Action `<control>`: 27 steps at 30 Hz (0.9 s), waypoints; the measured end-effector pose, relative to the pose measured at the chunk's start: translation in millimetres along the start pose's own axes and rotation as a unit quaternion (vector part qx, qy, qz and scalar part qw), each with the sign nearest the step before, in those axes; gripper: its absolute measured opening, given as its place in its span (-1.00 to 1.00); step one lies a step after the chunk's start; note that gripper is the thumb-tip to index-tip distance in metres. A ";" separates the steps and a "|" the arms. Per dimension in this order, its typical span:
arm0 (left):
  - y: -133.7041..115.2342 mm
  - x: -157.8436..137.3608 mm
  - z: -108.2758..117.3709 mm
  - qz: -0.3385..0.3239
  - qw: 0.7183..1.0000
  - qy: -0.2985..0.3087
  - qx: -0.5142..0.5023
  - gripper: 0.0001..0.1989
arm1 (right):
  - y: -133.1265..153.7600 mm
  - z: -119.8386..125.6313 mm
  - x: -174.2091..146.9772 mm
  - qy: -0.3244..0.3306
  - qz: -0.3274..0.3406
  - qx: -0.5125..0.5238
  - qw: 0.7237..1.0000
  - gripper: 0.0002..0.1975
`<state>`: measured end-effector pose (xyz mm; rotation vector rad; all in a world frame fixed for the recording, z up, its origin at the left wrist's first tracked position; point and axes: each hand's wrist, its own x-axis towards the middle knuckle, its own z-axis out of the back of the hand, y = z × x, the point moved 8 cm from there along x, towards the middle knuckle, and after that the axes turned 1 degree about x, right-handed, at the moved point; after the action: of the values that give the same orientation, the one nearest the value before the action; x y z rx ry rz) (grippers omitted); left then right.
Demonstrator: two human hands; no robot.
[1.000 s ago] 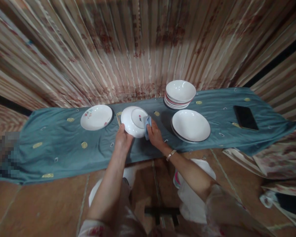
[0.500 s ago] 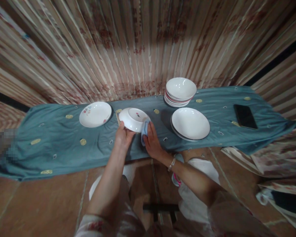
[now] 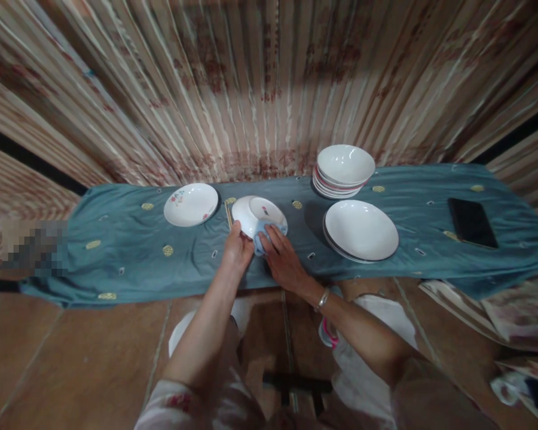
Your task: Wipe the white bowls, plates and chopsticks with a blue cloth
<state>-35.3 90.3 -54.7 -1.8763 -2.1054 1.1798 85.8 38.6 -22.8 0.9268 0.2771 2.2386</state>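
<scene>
- Head view: the left hand (image 3: pixel 237 248) grips the near rim of a white bowl (image 3: pixel 259 216), turned bottom-up and tilted over the teal cloth (image 3: pixel 130 263).
- The right hand (image 3: pixel 283 258) closes on a pale blue rag (image 3: pixel 260 237), pressing it against the bowl's near side, just beside the left fingers.
- One floral plate (image 3: pixel 190 203) lies alone toward the cloth's left end, by my guess already wiped.
- A stack of bowls (image 3: pixel 344 170) at the far edge and wide plates (image 3: pixel 361 230) to the right look still to be done.
- A dark phone (image 3: pixel 471 222) rests near the cloth's right end, well apart.
</scene>
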 end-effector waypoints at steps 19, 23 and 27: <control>-12.4 -24.5 -7.6 -0.034 0.999 -0.015 0.038 -0.96 | -14.2 8.5 -8.3 -0.031 -0.008 0.024 0.999 -0.38; -16.1 -28.1 -13.5 -0.069 0.996 0.006 0.059 -0.88 | -3.4 8.7 -3.7 -0.031 0.015 0.035 0.999 -0.39; -15.8 -32.8 -24.5 -0.100 0.988 0.057 0.107 -0.75 | -0.7 12.8 8.0 -0.031 0.008 0.046 0.998 -0.41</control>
<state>-27.1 74.0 -14.8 -1.5621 -1.9640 1.1699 90.9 43.7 -9.5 1.0482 0.3479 2.2230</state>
